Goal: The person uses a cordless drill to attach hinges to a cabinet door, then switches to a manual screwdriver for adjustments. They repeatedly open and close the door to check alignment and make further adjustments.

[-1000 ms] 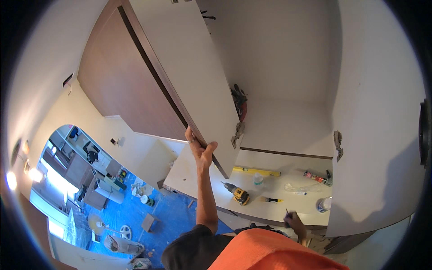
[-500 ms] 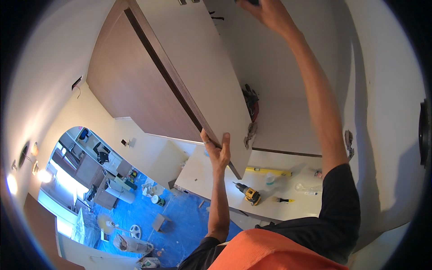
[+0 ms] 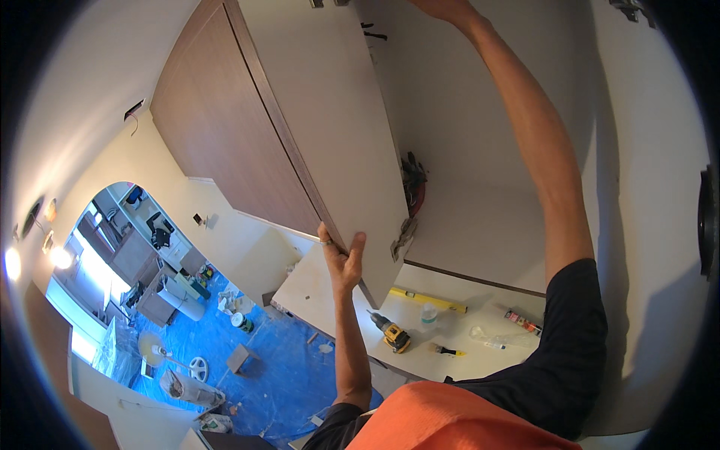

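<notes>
A cabinet door (image 3: 322,127), white on its inner face and brown wood along its edge, hangs open in front of me. My left hand (image 3: 345,264) grips its lower edge, thumb on the white face and fingers round the brown side. Near the door's lower corner is a metal hinge (image 3: 403,238). My right arm reaches up across the white cabinet interior (image 3: 480,135). Only the wrist end of my right hand (image 3: 448,9) shows at the top edge; its fingers are out of the picture.
Below, a white counter holds a yellow-black drill (image 3: 391,334), a yellow level (image 3: 431,300), a brush (image 3: 448,349), a small clear cup (image 3: 428,313) and a tube (image 3: 523,322). Dark red-handled tools (image 3: 414,187) sit beside the door. Blue sheeting (image 3: 277,375) covers the floor at left.
The dark gap between the door edge and the brown panel beside it has narrowed. My right hand, earlier holding something dark, has moved higher, its fingers leaving the picture. The view has shifted slightly.
</notes>
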{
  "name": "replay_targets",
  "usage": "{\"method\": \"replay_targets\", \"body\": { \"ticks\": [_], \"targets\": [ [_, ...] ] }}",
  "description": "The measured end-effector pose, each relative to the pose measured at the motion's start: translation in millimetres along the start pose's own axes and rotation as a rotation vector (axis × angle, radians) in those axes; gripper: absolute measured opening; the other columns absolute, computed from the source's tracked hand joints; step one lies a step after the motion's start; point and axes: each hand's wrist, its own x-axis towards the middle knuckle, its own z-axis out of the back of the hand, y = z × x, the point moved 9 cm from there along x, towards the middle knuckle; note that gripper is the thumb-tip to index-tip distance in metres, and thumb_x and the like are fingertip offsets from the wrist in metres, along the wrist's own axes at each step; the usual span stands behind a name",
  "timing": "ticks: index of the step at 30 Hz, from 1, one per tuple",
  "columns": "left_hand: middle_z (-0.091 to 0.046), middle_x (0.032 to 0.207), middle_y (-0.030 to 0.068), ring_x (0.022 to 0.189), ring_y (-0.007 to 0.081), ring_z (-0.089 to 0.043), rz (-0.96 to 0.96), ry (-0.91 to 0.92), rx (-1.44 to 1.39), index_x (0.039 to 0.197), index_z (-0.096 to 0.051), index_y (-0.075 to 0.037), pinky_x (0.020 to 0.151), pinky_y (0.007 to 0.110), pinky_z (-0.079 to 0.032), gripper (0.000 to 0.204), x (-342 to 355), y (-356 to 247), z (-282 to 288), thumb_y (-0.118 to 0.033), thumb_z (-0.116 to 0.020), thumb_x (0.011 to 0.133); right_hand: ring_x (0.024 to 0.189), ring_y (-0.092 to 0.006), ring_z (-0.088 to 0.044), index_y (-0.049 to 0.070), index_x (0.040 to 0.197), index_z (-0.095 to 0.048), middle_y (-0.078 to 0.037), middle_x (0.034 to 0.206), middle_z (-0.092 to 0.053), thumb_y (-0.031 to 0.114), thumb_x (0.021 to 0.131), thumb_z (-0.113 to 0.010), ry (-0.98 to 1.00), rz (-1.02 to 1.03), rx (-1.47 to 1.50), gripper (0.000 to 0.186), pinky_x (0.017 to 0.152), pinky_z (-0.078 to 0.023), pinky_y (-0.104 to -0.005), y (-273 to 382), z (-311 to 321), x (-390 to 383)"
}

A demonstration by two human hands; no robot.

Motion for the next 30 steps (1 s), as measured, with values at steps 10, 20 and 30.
{"method": "replay_targets", "body": {
  "ticks": [10, 20, 30],
  "targets": [
    [-0.051, 0.113, 0.0058, 0.105, 0.0149, -0.049, -0.021, -0.054, 0.042, 0.134, -0.041, -0.007, 0.091, 0.033, -0.044, 0.054, 1.5, -8.0, 1.8, -0.018, -0.073, 0.091, 0.08, -0.0247, -0.066, -0.003, 0.104, -0.07, -0.017, 0.09, -0.07, 0.024, 0.092, -0.069, 0.033, 0.006, 0.022, 0.029, 0.074, -0.052, -0.038, -1.6, -0.1, 6.5],
    [-0.051, 0.115, 0.0069, 0.106, 0.0156, -0.048, -0.067, -0.044, 0.067, 0.134, -0.042, -0.006, 0.092, 0.033, -0.042, 0.056, 1.4, -9.1, 1.9, -0.023, -0.074, 0.091, 0.061, -0.0143, -0.056, -0.003, 0.089, -0.068, -0.007, 0.069, -0.062, 0.032, 0.093, -0.068, 0.071, -0.166, 0.148, 0.035, 0.054, -0.047, -0.0321, -15.8, -7.1, 8.3],
    [-0.051, 0.115, 0.0069, 0.104, 0.0159, -0.05, -0.027, -0.049, 0.05, 0.135, -0.042, -0.006, 0.092, 0.032, -0.044, 0.056, 0.3, -7.6, 0.6, -0.019, -0.074, 0.091, 0.082, -0.0196, -0.057, 0.0, 0.098, -0.06, -0.01, 0.094, -0.063, 0.019, 0.088, -0.073, 0.081, -0.102, 0.133, 0.024, 0.077, -0.05, -0.0367, -25.1, -14.7, 11.4]
  ]
}}
